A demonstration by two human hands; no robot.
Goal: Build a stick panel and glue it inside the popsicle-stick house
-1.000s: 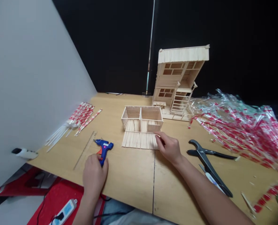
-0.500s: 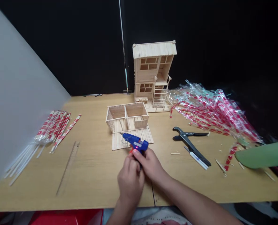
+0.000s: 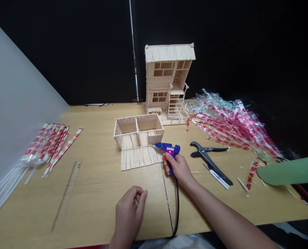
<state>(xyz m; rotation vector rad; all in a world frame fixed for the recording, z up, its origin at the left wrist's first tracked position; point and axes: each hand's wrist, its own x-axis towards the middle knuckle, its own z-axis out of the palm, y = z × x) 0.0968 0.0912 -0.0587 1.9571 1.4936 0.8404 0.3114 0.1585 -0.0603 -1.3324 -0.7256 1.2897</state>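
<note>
A blue hot glue gun (image 3: pixel 172 149) with a lit red light is in my right hand (image 3: pixel 178 167), fingers wrapped round its handle. Its nozzle points left, by the front right corner of a small two-part stick frame (image 3: pixel 137 129). That frame stands tilted on a flat mat of wooden sticks (image 3: pixel 141 157). Low over the bare tabletop, my left hand (image 3: pixel 130 209) is closed, its fingers curled in and its thumb against them; nothing shows in it. From the gun a black cord (image 3: pixel 177 204) runs down to the table edge.
Behind stands a two-storey stick house (image 3: pixel 166 79). On the right lie black pliers (image 3: pixel 208 160), a white craft knife (image 3: pixel 218 178), crumpled wrappers (image 3: pixel 234 124) and a green cylinder (image 3: pixel 289 171). A clear ruler (image 3: pixel 67 193) and wrapped chopsticks (image 3: pixel 46 143) lie on the left.
My left hand has let go of the glue gun and moved down and left. My right hand has carried the gun to the right. The whole view has shifted slightly.
</note>
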